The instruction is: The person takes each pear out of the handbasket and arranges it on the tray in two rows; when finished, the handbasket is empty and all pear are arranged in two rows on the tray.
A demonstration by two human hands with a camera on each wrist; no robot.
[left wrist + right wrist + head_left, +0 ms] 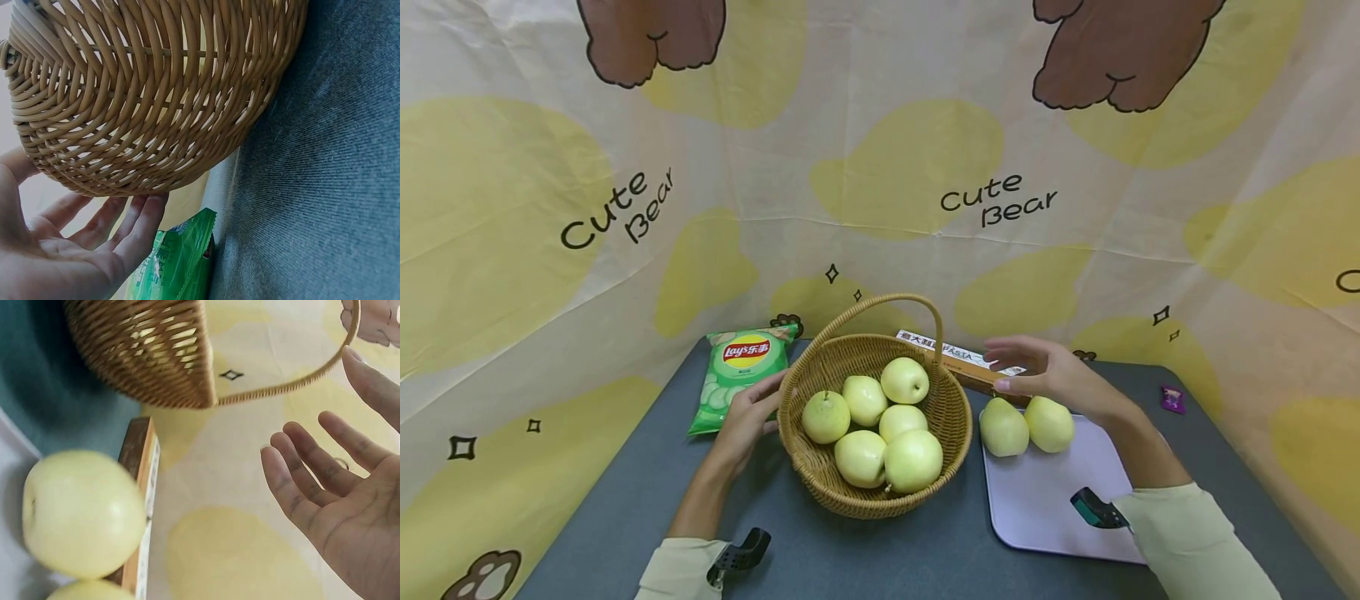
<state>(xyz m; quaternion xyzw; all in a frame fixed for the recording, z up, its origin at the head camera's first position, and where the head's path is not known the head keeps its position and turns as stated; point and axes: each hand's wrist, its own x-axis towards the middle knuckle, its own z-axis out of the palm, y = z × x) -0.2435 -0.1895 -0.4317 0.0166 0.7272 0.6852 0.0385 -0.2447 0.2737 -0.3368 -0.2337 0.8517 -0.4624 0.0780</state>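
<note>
The left hand (pixel 750 414) rests against the left outside of a round wicker basket (pixel 842 498) with a tall handle. Its relaxed fingers (pixel 141 228) touch the woven wall in the left wrist view. Several pale yellow-green pears (pixel 912 460) lie inside the basket. Over on the right, the right hand (pixel 1060 377) is raised with nothing in it, its fingers spread loosely. Beneath that hand, two more pears, a left one (pixel 1004 427) and a right one (pixel 1051 424), sit at the back of a pale lilac tray (pixel 1045 521).
Behind the left hand stands a green bag of chips (pixel 737 392). A long pasta box (pixel 973 367) lies behind the basket and the tray. A small purple packet (pixel 1172 399) is at the table's right side. A printed cloth (pixel 880 192) hangs behind the table.
</note>
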